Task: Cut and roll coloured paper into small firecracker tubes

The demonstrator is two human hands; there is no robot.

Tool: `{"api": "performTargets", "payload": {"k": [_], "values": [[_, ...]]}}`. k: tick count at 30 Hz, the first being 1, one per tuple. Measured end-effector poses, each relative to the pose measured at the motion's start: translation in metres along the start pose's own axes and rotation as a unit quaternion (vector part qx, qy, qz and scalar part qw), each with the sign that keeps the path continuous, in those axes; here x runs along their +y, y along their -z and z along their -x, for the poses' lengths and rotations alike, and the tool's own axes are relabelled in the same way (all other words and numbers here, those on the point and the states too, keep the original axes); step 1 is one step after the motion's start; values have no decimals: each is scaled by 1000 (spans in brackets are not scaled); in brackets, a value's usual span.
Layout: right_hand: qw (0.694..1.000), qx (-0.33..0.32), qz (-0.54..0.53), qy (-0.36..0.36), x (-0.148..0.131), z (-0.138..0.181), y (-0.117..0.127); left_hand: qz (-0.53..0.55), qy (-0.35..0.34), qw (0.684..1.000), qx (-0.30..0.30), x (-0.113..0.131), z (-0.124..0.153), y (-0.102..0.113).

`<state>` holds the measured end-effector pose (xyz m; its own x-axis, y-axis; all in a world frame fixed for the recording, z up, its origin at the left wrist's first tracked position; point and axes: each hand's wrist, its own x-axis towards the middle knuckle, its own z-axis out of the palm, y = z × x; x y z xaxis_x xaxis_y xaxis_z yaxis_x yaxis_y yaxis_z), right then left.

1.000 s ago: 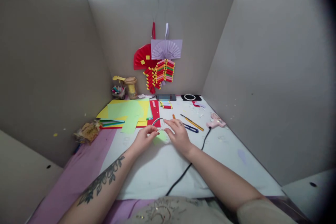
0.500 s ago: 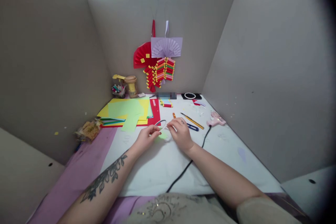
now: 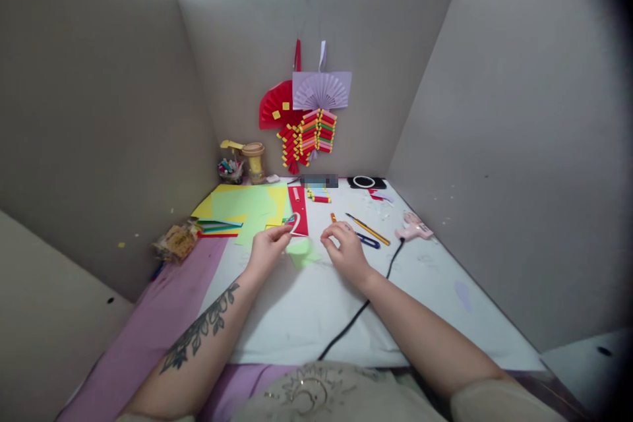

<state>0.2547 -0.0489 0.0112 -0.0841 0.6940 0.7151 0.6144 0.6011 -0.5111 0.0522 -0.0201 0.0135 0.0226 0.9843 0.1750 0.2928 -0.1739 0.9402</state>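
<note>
Between the fingertips of my left hand is a narrow roll of tape, a thin white ring held up on edge; a short white end sticks out from it to the right. My right hand is curled in a pinch a little to the right, apart from the ring. Whatever lies between its thumb and forefinger is too small to make out. Below and between both hands, a light green paper piece rests on the white table cover. Just beyond the right hand lie a blue cutter and a yellow pencil.
Coloured paper sheets are stacked at the left. Small paper rolls lie at the back, near a black phone. A pink glue gun trails a black cord on the right. Paper fans hang on the grey back panel.
My hands have moved apart, the ring staying with my left hand and turning. The green paper piece between them is more exposed. The whole view has shifted slightly.
</note>
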Motion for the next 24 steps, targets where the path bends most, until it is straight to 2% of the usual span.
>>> {"api": "performTargets", "payload": {"k": [3,5,7,10,13,15,17,21,24], "values": [[994,22,-52,-91,8,-4,5,-34,-16,997,70,-6,-14,19],[984,27,-76,-159,18,-6,7,-121,-26,989,80,-16,-25,30],[969,-13,-125,-212,28,-6,6,-218,-33,974,54,-26,-32,36],[929,-101,-239,-265,36,-3,1,-293,-104,950,34,-32,-33,30],[876,-154,-334,-311,31,2,-4,-276,-192,940,-53,-29,-25,15],[849,-175,-366,-340,26,5,-6,-249,-221,933,-140,-27,-19,7],[831,-182,-384,-359,21,7,-8,-240,-231,921,-202,-26,-16,2],[804,-188,-406,-392,18,10,-14,-240,-242,901,-269,-29,-16,0],[790,-201,-398,-420,19,10,-18,-219,-233,899,-299,-32,-18,0]]}}
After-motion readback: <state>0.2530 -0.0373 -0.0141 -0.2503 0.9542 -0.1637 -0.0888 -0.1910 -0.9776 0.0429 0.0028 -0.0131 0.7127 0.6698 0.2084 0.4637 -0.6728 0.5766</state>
